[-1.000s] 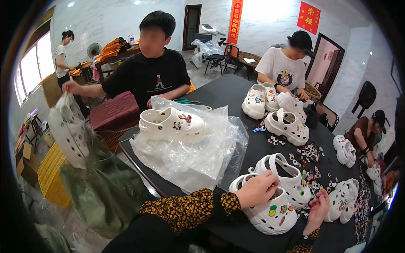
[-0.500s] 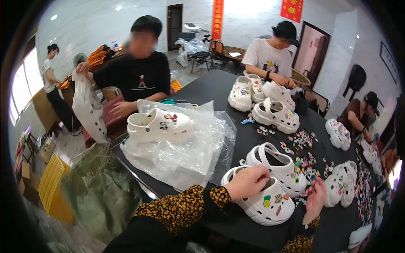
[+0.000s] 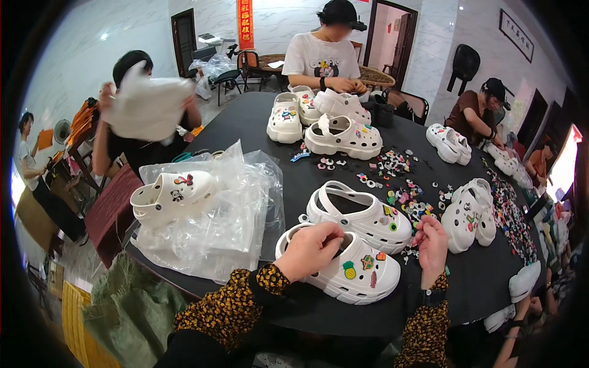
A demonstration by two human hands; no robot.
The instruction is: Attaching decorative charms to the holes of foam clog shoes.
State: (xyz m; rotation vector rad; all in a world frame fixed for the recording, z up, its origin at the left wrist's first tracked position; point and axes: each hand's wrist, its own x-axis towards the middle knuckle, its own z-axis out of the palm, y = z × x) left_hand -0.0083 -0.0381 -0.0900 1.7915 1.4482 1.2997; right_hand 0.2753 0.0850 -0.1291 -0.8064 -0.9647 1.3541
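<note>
Clock read w/ the near clog (image 3: 331, 283) as ctr: it's white, flat on the black counter (image 3: 239, 116) right in front of you, toe to 3-4 o'clock, w/ a pineapple charm (image 3: 349, 270), a pink charm (image 3: 373, 279) & a couple more on its upper. Your L hand (image 3: 311, 246) is closed on it at the foot opening, fingers curled in; exact finger pos. partly hidden. Your R hand (image 3: 432, 242) is btwn 2 & 3 o'clock, raised, fingers bent twd thumb, just beside the toe of the 2nd clog (image 3: 362, 224); can't tell if there's a small pc. in it. 2nd clog sits btwn 12 & 1, right behind the near one, also w/ charms on. Loose charm pile (image 3: 399, 162) at approx 1, white clog pair (image 3: 467, 218) at 2, clog cluster (image 3: 340, 138) at 12. At 10: single clog w/ panda charm (image 3: 177, 195), on clear plastic bags (image 3: 245, 214). Green sack (image 3: 132, 306) at 9, off the counter edge. Co-worker in white T-shirt (image 3: 307, 55) at 12, head down, hands together; another at 10 holds up a whitish bag (image 3: 147, 107) w/ both hands.
</note>
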